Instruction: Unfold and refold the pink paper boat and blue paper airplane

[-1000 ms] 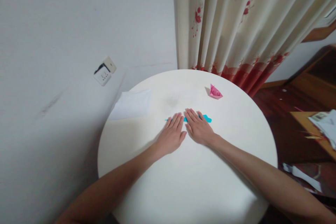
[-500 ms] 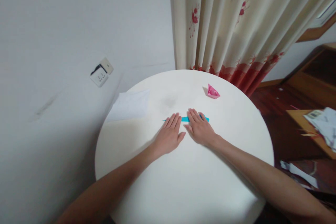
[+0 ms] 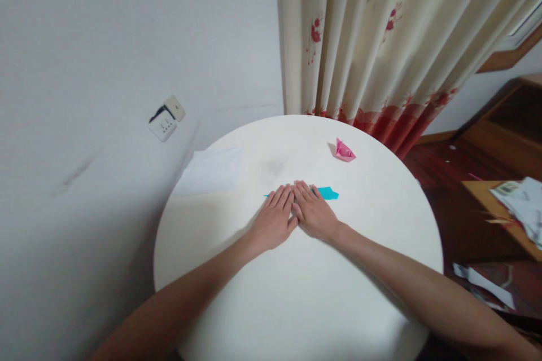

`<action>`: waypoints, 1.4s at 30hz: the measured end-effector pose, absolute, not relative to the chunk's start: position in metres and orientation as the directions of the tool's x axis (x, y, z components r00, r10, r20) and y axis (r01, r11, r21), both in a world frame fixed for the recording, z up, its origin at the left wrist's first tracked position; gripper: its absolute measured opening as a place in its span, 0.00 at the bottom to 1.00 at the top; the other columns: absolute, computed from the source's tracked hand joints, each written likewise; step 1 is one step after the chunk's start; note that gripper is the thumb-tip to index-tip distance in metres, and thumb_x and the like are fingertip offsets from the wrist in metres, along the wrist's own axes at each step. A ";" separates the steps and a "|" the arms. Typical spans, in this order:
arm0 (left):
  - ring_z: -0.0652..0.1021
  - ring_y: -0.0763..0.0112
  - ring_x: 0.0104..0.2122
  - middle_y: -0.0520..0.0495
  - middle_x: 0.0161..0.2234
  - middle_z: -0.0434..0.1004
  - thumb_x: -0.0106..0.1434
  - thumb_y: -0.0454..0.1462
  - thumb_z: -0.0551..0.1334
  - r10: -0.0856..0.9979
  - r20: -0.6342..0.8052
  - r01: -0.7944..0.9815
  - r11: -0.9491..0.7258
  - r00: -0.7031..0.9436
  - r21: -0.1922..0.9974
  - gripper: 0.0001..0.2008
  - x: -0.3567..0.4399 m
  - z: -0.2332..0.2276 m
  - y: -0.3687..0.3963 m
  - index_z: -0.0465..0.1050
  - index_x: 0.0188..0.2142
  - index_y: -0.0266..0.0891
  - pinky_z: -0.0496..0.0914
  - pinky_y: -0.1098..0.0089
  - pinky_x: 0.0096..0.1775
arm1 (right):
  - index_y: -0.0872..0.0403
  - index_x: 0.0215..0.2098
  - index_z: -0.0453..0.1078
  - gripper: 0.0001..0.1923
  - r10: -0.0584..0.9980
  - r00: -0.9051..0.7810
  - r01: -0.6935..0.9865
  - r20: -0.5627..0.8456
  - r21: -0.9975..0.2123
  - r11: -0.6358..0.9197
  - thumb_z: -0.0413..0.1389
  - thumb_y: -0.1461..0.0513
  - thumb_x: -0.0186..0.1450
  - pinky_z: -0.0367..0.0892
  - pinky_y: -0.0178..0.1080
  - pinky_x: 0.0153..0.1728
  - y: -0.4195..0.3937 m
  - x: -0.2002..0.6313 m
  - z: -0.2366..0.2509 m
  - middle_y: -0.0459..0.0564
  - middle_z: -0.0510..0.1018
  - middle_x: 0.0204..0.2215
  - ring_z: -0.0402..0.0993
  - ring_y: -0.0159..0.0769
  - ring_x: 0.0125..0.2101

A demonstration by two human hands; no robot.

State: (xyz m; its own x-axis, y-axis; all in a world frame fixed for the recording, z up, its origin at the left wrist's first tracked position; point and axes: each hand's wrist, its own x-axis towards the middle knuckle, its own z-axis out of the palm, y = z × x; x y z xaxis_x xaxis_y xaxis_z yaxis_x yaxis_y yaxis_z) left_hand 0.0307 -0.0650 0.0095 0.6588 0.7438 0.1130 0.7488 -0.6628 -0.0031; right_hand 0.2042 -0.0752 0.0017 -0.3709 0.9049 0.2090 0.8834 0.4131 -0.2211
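A white tissue (image 3: pixel 210 170) is seen well left of the fingers. The left hand (image 3: pixel 273 220) and right hand (image 3: pixel 313 214) are pressed flat, fingers extended together, on a blue folded paper (image 3: pixel 326 193) protruding past both sets of fingertips. A pink origami boat (image 3: pixel 344 151) is set beyond, to the right.

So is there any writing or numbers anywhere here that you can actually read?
None can be read.
The papers on the side table at right carry print too blurred to read.
The wall switch shows no legible marking.
The blue paper and pink folded paper are plain.
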 end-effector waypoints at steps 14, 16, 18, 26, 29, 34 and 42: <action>0.52 0.52 0.70 0.33 0.71 0.48 0.72 0.45 0.51 0.752 0.100 0.756 -0.654 0.651 -0.003 0.33 0.032 0.011 -0.066 0.51 0.69 0.27 0.52 0.51 0.67 | 0.66 0.70 0.52 0.31 0.915 -0.373 0.881 0.155 -0.251 0.401 0.38 0.55 0.76 0.45 0.53 0.68 -0.075 0.205 0.003 0.63 0.52 0.70 0.43 0.47 0.71; 0.52 0.53 0.70 0.33 0.71 0.47 0.72 0.45 0.50 0.747 0.111 0.752 -0.659 0.656 -0.004 0.33 0.031 0.010 -0.066 0.51 0.69 0.27 0.52 0.51 0.67 | 0.66 0.70 0.52 0.30 0.913 -0.377 0.878 0.156 -0.252 0.406 0.38 0.56 0.76 0.45 0.53 0.68 -0.075 0.206 0.003 0.63 0.52 0.70 0.44 0.46 0.71; 0.51 0.53 0.70 0.33 0.71 0.47 0.73 0.45 0.48 0.741 0.116 0.746 -0.666 0.662 -0.007 0.32 0.030 0.010 -0.065 0.51 0.69 0.27 0.52 0.51 0.67 | 0.66 0.70 0.52 0.30 0.909 -0.387 0.874 0.156 -0.251 0.415 0.38 0.57 0.76 0.45 0.53 0.68 -0.074 0.207 0.003 0.62 0.52 0.70 0.44 0.46 0.71; 0.52 0.55 0.70 0.34 0.71 0.48 0.74 0.42 0.47 0.747 0.094 0.751 -0.660 0.658 -0.005 0.30 0.029 0.012 -0.063 0.51 0.69 0.27 0.52 0.53 0.67 | 0.67 0.70 0.52 0.30 0.895 -0.408 0.869 0.181 -0.222 0.442 0.40 0.60 0.73 0.45 0.53 0.68 -0.074 0.209 0.001 0.62 0.52 0.70 0.44 0.46 0.71; 0.53 0.55 0.70 0.36 0.71 0.48 0.74 0.42 0.47 0.744 0.095 0.747 -0.665 0.662 0.005 0.30 0.028 0.011 -0.061 0.50 0.69 0.28 0.53 0.53 0.67 | 0.67 0.70 0.51 0.30 0.894 -0.410 0.870 0.183 -0.217 0.443 0.41 0.61 0.73 0.44 0.53 0.68 -0.074 0.209 0.001 0.62 0.52 0.70 0.44 0.46 0.71; 0.53 0.57 0.70 0.37 0.71 0.49 0.74 0.42 0.47 0.742 0.105 0.744 -0.667 0.662 0.027 0.29 0.027 0.010 -0.060 0.51 0.69 0.29 0.54 0.53 0.67 | 0.67 0.70 0.51 0.30 0.894 -0.412 0.870 0.175 -0.217 0.443 0.42 0.61 0.73 0.44 0.53 0.68 -0.074 0.210 0.001 0.62 0.51 0.70 0.43 0.46 0.71; 0.53 0.56 0.70 0.37 0.71 0.48 0.73 0.42 0.49 0.746 0.082 0.746 -0.665 0.660 0.046 0.30 0.026 0.010 -0.060 0.51 0.69 0.29 0.53 0.53 0.67 | 0.67 0.70 0.50 0.31 0.904 -0.393 0.884 0.165 -0.201 0.421 0.42 0.60 0.73 0.44 0.53 0.68 -0.075 0.209 0.002 0.62 0.51 0.71 0.43 0.47 0.71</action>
